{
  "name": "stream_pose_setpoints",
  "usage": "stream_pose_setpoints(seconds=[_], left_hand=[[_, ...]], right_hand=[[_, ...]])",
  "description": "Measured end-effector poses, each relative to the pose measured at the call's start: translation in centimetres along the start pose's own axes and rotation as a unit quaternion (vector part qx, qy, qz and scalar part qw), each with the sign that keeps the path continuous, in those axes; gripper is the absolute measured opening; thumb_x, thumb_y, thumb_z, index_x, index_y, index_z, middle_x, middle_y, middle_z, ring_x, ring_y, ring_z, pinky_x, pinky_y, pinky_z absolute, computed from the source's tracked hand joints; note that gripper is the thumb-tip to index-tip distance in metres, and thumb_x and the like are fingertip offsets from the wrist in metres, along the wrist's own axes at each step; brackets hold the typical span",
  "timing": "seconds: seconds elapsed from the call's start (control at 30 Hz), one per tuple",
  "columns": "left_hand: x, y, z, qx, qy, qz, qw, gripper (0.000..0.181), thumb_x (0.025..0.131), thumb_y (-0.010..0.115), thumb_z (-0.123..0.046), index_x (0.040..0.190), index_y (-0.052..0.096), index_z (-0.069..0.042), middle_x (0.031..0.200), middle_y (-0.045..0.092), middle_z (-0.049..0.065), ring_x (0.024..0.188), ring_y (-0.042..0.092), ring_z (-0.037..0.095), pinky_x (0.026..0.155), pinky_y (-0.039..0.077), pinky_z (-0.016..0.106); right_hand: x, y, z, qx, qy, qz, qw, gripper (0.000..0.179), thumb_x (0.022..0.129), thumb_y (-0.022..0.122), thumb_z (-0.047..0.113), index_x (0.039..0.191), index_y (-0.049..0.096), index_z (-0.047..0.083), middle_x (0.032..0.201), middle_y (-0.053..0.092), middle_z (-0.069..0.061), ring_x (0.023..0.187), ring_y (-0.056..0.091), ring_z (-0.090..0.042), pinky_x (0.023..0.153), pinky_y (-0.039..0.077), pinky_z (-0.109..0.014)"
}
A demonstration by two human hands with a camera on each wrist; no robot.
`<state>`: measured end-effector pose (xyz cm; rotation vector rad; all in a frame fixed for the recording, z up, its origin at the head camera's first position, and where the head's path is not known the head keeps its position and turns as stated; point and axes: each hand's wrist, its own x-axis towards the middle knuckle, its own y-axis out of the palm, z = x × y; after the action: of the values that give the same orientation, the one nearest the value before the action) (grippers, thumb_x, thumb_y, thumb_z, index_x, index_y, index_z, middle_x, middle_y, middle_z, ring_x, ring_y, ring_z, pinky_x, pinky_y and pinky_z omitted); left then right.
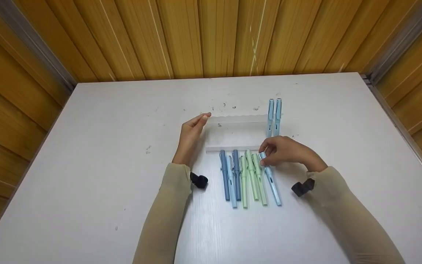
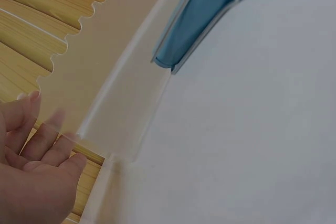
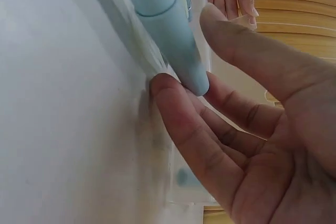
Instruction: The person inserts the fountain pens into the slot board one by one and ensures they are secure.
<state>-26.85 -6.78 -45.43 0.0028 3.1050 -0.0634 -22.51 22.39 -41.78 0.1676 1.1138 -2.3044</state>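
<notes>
A clear plastic pen rack (image 1: pixel 236 118) with a scalloped back edge stands mid-table. My left hand (image 1: pixel 192 134) holds its left end; in the left wrist view fingers show through the clear panel (image 2: pixel 105 51). Two light blue pens (image 1: pixel 274 113) stand upright at the rack's right end. In front lies a row of capped pens with wire clips: dark blue pens (image 1: pixel 224 176), a light blue one (image 1: pixel 232 187) and green ones (image 1: pixel 253 179). My right hand (image 1: pixel 288 151) pinches the upper end of the rightmost light blue pen (image 1: pixel 272 183), whose rounded end (image 3: pixel 184 61) lies among the fingers.
The white table (image 1: pixel 104 146) has small dark marks (image 1: pixel 148 149) on its surface. Wood-panelled walls (image 1: pixel 214 36) close off the back and both sides. Black wrist cameras (image 1: pixel 199 180) sit on both sleeves, close to the row of pens.
</notes>
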Motion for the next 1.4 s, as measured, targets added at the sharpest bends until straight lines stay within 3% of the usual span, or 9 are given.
stream_pose_setpoints(seconds=[0.23,0.7,0.87,1.13,1.4], left_hand=[[0.0,0.0,-0.1,-0.008,-0.012,-0.001,0.9999,0.038,0.096,0.058,-0.037,0.126,0.064,-0.015,0.139,0.056,0.0,0.139,0.04,0.016,0.115,0.033,0.034],[0.1,0.0,-0.2,0.006,-0.017,-0.002,0.9998,0.039,0.096,0.057,-0.038,0.126,0.064,-0.015,0.139,0.055,0.0,0.139,0.04,0.016,0.115,0.033,0.032],[0.0,-0.1,-0.2,0.013,-0.002,-0.003,0.9999,0.038,0.096,0.058,-0.037,0.126,0.065,-0.014,0.138,0.057,0.001,0.138,0.042,0.017,0.113,0.036,0.034],[0.1,-0.1,-0.1,0.025,0.002,-0.005,0.9997,0.039,0.096,0.058,-0.037,0.126,0.064,-0.014,0.138,0.057,0.002,0.136,0.044,0.018,0.112,0.038,0.035],[-0.1,-0.1,-0.1,0.02,-0.003,-0.002,0.9998,0.04,0.096,0.058,-0.039,0.127,0.063,-0.015,0.139,0.056,0.0,0.137,0.043,0.016,0.113,0.036,0.034]], right_hand=[[0.1,0.3,0.1,0.001,0.009,-0.017,0.9998,0.034,0.077,0.081,0.024,0.1,0.064,0.007,0.088,0.063,-0.006,0.081,0.054,-0.018,0.07,0.045,-0.027],[-0.4,-0.5,0.5,0.024,0.006,-0.007,0.9997,0.026,0.082,0.075,0.015,0.105,0.066,0.005,0.093,0.067,-0.009,0.078,0.059,-0.017,0.07,0.05,-0.025],[-0.6,-0.8,0.9,0.015,-0.013,-0.028,0.9994,0.024,0.083,0.073,0.014,0.105,0.068,0.006,0.096,0.068,-0.008,0.085,0.06,-0.018,0.076,0.052,-0.027],[-0.7,-1.4,1.4,0.029,-0.016,-0.057,0.9978,0.028,0.085,0.07,0.013,0.111,0.068,0.003,0.108,0.068,-0.013,0.097,0.065,-0.025,0.089,0.055,-0.041],[-0.7,-1.9,1.8,0.011,-0.026,-0.098,0.9948,0.029,0.087,0.069,0.014,0.114,0.068,0.004,0.106,0.068,-0.012,0.089,0.062,-0.023,0.083,0.056,-0.035]])
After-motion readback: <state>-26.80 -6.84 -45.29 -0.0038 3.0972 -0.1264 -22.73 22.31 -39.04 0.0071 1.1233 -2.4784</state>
